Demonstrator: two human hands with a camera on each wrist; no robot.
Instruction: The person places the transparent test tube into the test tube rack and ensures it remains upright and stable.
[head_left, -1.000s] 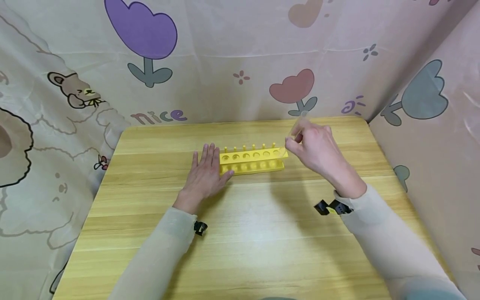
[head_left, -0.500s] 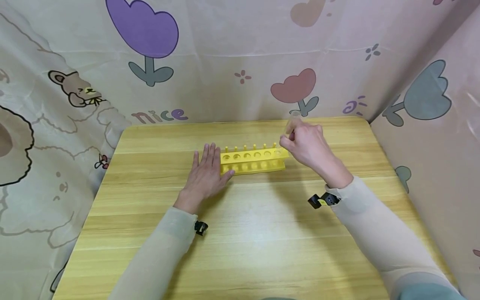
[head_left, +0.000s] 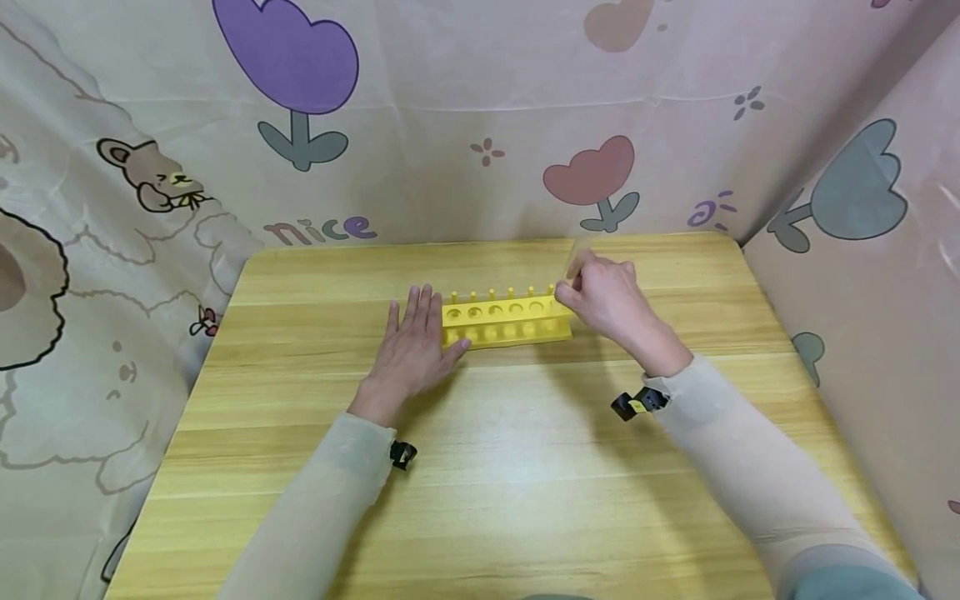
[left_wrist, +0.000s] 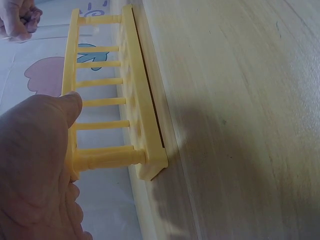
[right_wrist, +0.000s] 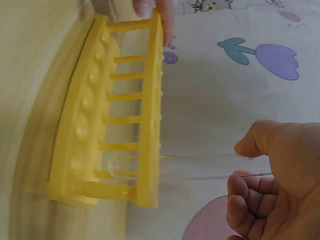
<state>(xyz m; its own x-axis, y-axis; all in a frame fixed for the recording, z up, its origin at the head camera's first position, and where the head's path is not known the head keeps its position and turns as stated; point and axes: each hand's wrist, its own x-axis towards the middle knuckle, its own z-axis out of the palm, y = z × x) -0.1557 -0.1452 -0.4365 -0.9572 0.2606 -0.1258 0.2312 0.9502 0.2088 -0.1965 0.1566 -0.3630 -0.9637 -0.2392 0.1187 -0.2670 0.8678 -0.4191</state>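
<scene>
A long yellow plastic test-tube rack (head_left: 506, 321) with a row of round holes stands across the far middle of the pale wooden table (head_left: 487, 467). The left hand (head_left: 411, 350) lies flat at the rack's left end, fingers straight and together, its fingertips (left_wrist: 67, 107) touching the top rail there; it grips nothing.

The right hand (head_left: 603, 296) is at the rack's right end, its thumb and curled fingers (right_wrist: 255, 187) pinching the upper part of a clear glass test tube (right_wrist: 175, 166). In the right wrist view the tube passes through the end hole of the rack's upper plate, and its rounded bottom sits between that plate and the dimpled base, just short of the base. The pinching fingers are clear of the rack, on the stretch of tube that stands above it. The other holes in the row show no tubes.

A pale curtain printed with tulips and a rabbit (head_left: 480, 117) hangs behind and beside the table.
</scene>
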